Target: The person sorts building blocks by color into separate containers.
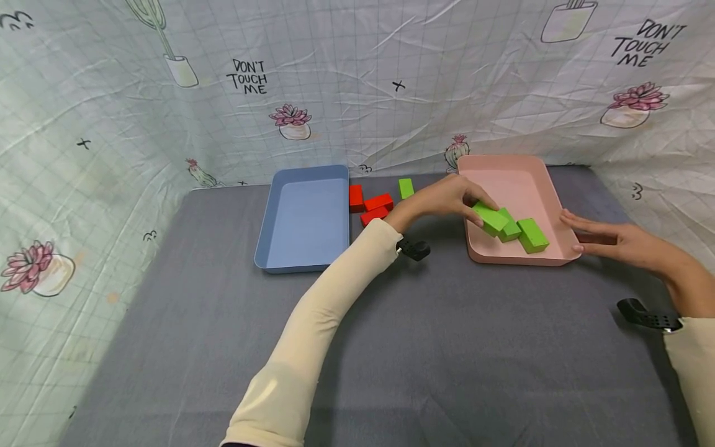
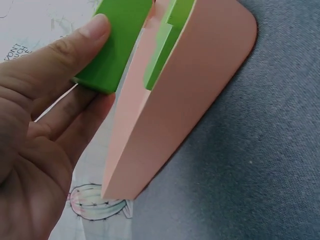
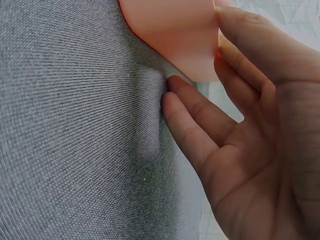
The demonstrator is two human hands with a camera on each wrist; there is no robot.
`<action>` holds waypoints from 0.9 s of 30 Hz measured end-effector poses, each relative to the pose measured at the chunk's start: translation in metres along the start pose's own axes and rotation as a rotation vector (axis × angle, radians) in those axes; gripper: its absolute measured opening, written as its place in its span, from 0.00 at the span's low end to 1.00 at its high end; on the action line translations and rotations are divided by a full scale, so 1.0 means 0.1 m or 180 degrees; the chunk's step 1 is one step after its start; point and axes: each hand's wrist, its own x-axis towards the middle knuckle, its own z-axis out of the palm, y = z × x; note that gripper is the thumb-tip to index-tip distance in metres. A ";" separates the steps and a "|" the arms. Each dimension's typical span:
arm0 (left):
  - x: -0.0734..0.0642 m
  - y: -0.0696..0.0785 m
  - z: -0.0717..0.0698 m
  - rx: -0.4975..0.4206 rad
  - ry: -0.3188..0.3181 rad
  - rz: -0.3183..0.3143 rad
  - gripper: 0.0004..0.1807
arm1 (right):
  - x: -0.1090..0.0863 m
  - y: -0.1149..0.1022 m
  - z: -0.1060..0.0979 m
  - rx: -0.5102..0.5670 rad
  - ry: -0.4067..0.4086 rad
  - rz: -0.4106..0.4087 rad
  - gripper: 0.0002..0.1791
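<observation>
In the head view my left hand [image 1: 455, 194] pinches a green block [image 1: 490, 218] over the pink tray [image 1: 505, 256]. The left wrist view shows the thumb flat on one face of that block [image 2: 117, 47], with fingers behind it. Two more green blocks [image 1: 532, 236] lie in the tray, one of them [image 1: 509, 226] partly behind the held block. On the tray's right side, my right hand [image 1: 625, 242] rests its fingertips against the outer wall. Those fingers are extended in the right wrist view, and the lower ones touch the grey cloth [image 3: 75, 125].
A blue tray [image 1: 304, 223] stands to the left. Between the trays lie several red blocks [image 1: 378, 202] and one green block [image 1: 406, 188]. A printed cloth backdrop [image 1: 363, 81] rises behind the table [image 1: 447, 347].
</observation>
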 end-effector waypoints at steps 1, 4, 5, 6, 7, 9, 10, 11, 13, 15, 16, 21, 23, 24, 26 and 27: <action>0.01 0.00 0.00 -0.0053 -0.0031 -0.0013 0.24 | 0.00 0.00 0.00 -0.0002 -0.0001 0.0013 0.35; 0.05 0.02 -0.01 -0.0151 -0.0123 -0.0061 0.23 | -0.01 -0.01 0.00 -0.0013 -0.0007 0.0054 0.35; 0.06 0.03 -0.02 -0.0162 -0.0150 -0.0080 0.23 | 0.00 0.00 0.00 -0.0014 -0.0009 0.0066 0.36; 0.07 0.04 -0.02 -0.0173 -0.0181 -0.0092 0.23 | 0.00 -0.01 -0.01 -0.0019 -0.0007 0.0070 0.35; 0.08 0.05 -0.02 -0.0166 -0.0206 -0.0072 0.23 | 0.00 -0.01 -0.01 -0.0017 -0.0008 0.0075 0.35; 0.10 0.06 -0.02 -0.0132 -0.0246 -0.0012 0.23 | 0.00 -0.01 -0.01 -0.0020 -0.0011 0.0077 0.36; 0.10 0.07 -0.02 -0.0119 -0.0258 0.0032 0.23 | 0.00 0.00 -0.01 -0.0015 -0.0011 0.0069 0.35; 0.11 0.08 -0.02 -0.0114 -0.0268 0.0071 0.23 | 0.00 0.00 -0.01 -0.0010 -0.0017 0.0060 0.35; 0.12 0.09 -0.02 -0.0127 -0.0287 0.0098 0.23 | 0.00 0.01 -0.01 0.0002 -0.0020 0.0032 0.36; 0.13 0.09 -0.01 -0.0148 -0.0285 0.0101 0.23 | 0.01 0.02 -0.01 0.0010 -0.0020 0.0006 0.36; 0.13 0.10 -0.01 -0.0159 -0.0286 0.0074 0.22 | 0.01 0.02 -0.01 0.0013 -0.0018 -0.0007 0.36; 0.14 0.10 0.01 -0.0365 -0.0367 0.0008 0.22 | 0.02 0.04 -0.01 0.0024 -0.0015 -0.0026 0.36; 0.15 0.11 0.03 -0.0417 -0.0432 -0.0021 0.21 | 0.02 0.05 -0.01 0.0022 -0.0010 -0.0025 0.36; 0.15 0.11 0.04 -0.0430 -0.0464 -0.0043 0.21 | 0.02 0.05 0.00 0.0022 -0.0005 -0.0022 0.36; 0.16 0.12 0.05 -0.0408 -0.0527 -0.0080 0.22 | 0.02 0.05 0.00 0.0014 0.0007 -0.0018 0.36; 0.17 0.12 0.06 -0.0388 -0.0551 -0.0090 0.22 | 0.02 0.05 0.00 0.0013 0.0014 -0.0014 0.36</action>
